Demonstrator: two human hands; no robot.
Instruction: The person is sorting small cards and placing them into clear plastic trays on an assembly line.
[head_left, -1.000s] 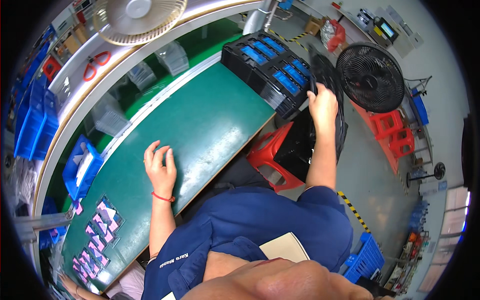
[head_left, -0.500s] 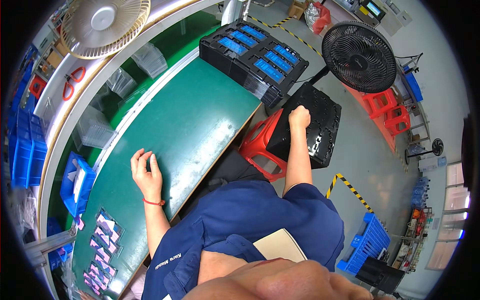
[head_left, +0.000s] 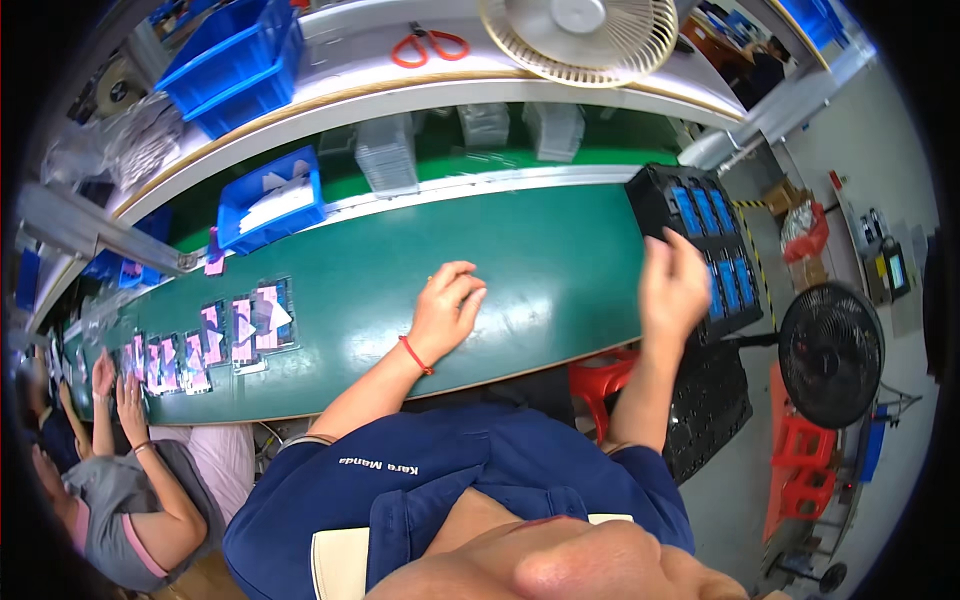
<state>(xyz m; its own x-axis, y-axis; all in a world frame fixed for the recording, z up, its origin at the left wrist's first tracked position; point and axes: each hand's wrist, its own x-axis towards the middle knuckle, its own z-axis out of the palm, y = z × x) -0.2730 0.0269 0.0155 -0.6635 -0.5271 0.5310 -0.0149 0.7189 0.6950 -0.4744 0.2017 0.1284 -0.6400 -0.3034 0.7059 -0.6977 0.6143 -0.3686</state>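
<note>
My left hand [head_left: 445, 305] hovers over or rests on the green worktable [head_left: 540, 250], its fingers loosely bent, thumb apart, nothing held. A red cord bracelet circles that wrist. Raised at the table's right end, my right hand [head_left: 675, 285] holds nothing that shows; its thumb and fingers stand apart, slightly blurred. It is nearest to a stack of black trays [head_left: 655, 205] with several blue rectangular pieces on top, and partly covers it in view. To the left lies a row of small clear packets [head_left: 270, 312] with pink and white pieces.
A co-worker [head_left: 140, 500] sits at the left, hands by the packets. Behind the table are a blue bin [head_left: 235, 235], clear plastic trays [head_left: 385, 155], and a shelf with red-handled scissors [head_left: 430, 47] and a fan [head_left: 580, 40]. At right: black fan [head_left: 830, 355], red stool [head_left: 595, 385], another black tray stack [head_left: 705, 415].
My view has turned left toward the table and co-worker. My right hand has left the black tray stack on the red stool and risen beside the table's trays. My left hand stays empty.
</note>
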